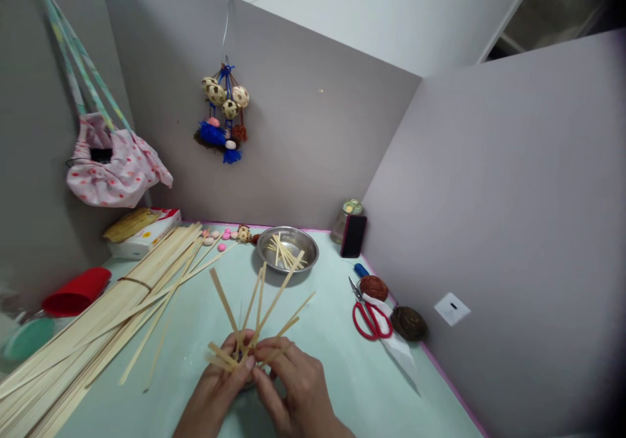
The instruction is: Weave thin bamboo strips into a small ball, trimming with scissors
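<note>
Near the front edge of the pale green table, both hands are closed round a small weave of pale flat strips (pixel 261 301), likely bamboo or wood. Its loose ends fan upward and out to both sides. My left hand (pixel 221 382) grips the weave from the left, thumb on the near side. From the right, my right hand (pixel 296 376) pinches at the strips close to the left thumb. A little dark blue shows in the middle of the weave. Fingers hide most of its base and whatever lies under it.
A bundle of long strips (pixel 117 314) lies across the left side, near a red cup (pixel 78 291). A steel bowl (pixel 287 231) holds short strips. Red-handled scissors (pixel 372 321), yarn balls (pixel 374 288) and a phone (pixel 353 236) are at right. Woven balls (pixel 215 94) hang on the wall.
</note>
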`<state>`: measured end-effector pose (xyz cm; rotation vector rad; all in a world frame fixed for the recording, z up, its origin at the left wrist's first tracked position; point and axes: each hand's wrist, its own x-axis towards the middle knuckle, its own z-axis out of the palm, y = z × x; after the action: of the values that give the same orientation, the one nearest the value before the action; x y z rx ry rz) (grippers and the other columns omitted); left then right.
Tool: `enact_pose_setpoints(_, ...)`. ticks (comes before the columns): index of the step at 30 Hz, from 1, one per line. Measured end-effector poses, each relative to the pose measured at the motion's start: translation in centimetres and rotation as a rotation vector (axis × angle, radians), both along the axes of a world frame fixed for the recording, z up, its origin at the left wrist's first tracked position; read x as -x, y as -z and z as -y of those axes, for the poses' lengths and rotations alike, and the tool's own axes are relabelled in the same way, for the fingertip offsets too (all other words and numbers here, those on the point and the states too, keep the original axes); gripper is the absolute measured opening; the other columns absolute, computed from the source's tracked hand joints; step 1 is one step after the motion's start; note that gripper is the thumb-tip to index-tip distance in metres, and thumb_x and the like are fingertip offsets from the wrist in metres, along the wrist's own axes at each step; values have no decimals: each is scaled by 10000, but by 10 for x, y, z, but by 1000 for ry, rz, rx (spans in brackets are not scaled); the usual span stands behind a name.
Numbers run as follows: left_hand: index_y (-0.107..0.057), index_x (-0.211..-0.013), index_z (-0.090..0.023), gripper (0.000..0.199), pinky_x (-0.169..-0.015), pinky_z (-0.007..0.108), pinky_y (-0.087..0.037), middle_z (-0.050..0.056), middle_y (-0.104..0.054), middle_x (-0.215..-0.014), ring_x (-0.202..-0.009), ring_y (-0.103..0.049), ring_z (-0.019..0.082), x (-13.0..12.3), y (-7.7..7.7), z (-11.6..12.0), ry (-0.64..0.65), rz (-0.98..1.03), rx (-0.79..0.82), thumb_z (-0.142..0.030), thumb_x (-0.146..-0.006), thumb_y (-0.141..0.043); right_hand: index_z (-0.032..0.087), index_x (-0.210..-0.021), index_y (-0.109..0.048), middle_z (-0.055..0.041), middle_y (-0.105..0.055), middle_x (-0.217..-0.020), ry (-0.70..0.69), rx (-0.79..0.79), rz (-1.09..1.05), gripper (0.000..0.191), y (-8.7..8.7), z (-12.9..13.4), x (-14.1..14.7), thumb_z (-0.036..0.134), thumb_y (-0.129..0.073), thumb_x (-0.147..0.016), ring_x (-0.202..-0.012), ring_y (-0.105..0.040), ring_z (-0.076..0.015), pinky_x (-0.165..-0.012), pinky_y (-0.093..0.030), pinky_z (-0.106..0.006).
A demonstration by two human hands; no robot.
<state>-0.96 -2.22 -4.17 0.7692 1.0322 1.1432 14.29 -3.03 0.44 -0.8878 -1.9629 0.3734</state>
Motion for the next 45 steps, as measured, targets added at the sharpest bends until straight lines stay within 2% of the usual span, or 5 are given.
enact_pose_setpoints(5, -611, -964, -218, 453, -632, 328, -566, 19, -720, -798, -731, -716, 249, 4, 6, -14, -91, -181, -85, -527, -673, -768, 159, -795, -631, -20, -646, -747, 123, 360, -123, 223, -29, -5, -23, 254, -503, -951, -569, -608, -106, -571, -497, -202)
enact_pose_setpoints(10, -556, -939, -223, 440, -501, 294, -482, -36, -638, -690, -477, -572, 153, 11, 14, -24, -252, -236, -114, -547, -694, -724, 201, -1075, -616, -70, -678, -1031, 647, 368, 894, 179, -38, -36, -97, 178, -501, -940, -861, -668, -194, -700, -481, -263)
enact_pose_setpoints(16, -544, -940, -234, 455, -495, 285, -449, -62, -592, -676, -461, -550, 145, 11, 17, -27, -248, -242, -112, -563, -682, -724, 95, -1045, -634, -209, -697, -1018, 852, 490, 1080, 280, -16, -57, -159, -11, -469, -845, -970, -685, -314, -678, -464, -301)
enact_pose_setpoints(33, -573, -917, -213, 464, -557, 313, -513, -29, -641, -705, -543, -625, 179, 12, 7, -26, -270, -182, -55, -553, -652, -744, 181, -1335, -514, -84, -673, -937, 395, 706, 341, 491, -55, -31, -211, 269, -523, -852, -717, -635, -187, -599, -474, -260)
enact_pose_setpoints(45, -571, -816, -219, 280, -567, 256, -454, -71, -580, -621, -502, -575, 135, 11, -6, -16, -106, -237, -108, -438, -738, -727, 241, -1154, -634, -33, -647, -1050, -6, 737, 115, 615, -31, 6, -95, 352, -876, -600, -941, -609, -221, -875, -506, -301)
